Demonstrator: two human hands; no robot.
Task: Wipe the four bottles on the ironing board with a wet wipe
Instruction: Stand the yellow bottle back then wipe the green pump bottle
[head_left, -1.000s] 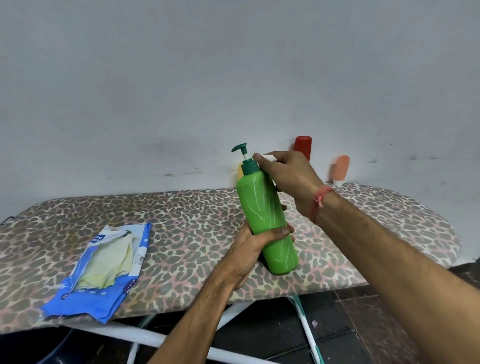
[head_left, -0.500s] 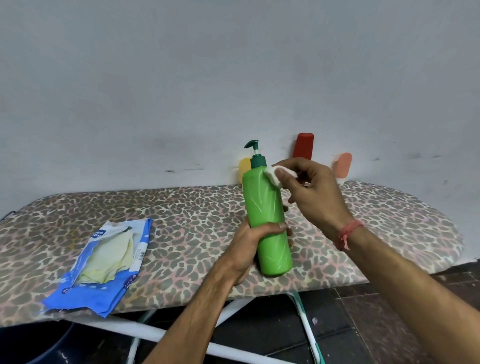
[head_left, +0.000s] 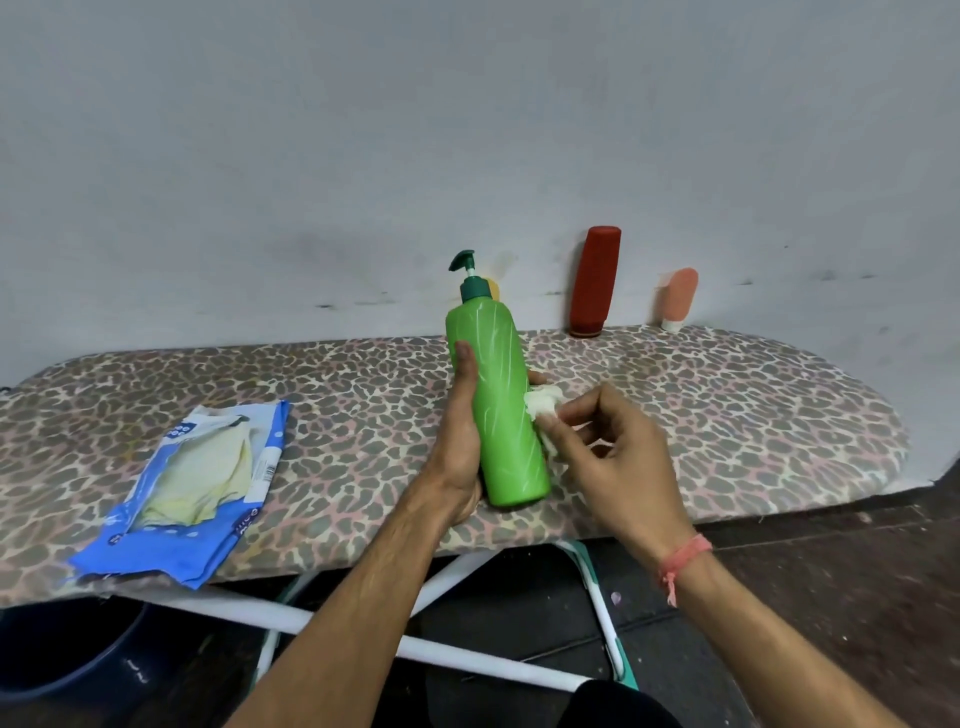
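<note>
A green pump bottle (head_left: 501, 395) stands tilted on the leopard-print ironing board (head_left: 727, 415). My left hand (head_left: 460, 447) grips its lower body from the left. My right hand (head_left: 618, 457) pinches a crumpled white wet wipe (head_left: 543, 410) against the bottle's right side at mid height. At the back by the wall stand a red bottle (head_left: 595, 280) and a small peach tube (head_left: 679, 299). A yellow bottle (head_left: 492, 288) peeks out behind the green pump.
An opened blue wet-wipe pack (head_left: 192, 483) lies on the board's left part near the front edge. A grey wall rises directly behind the board. The board's white and green legs (head_left: 597, 582) and a dark floor show below. A dark bucket (head_left: 67, 654) sits at bottom left.
My right hand has slid the wipe down from the bottle's shoulder to its middle. The left hand has shifted its grip so the thumb now lies up the bottle's left side.
</note>
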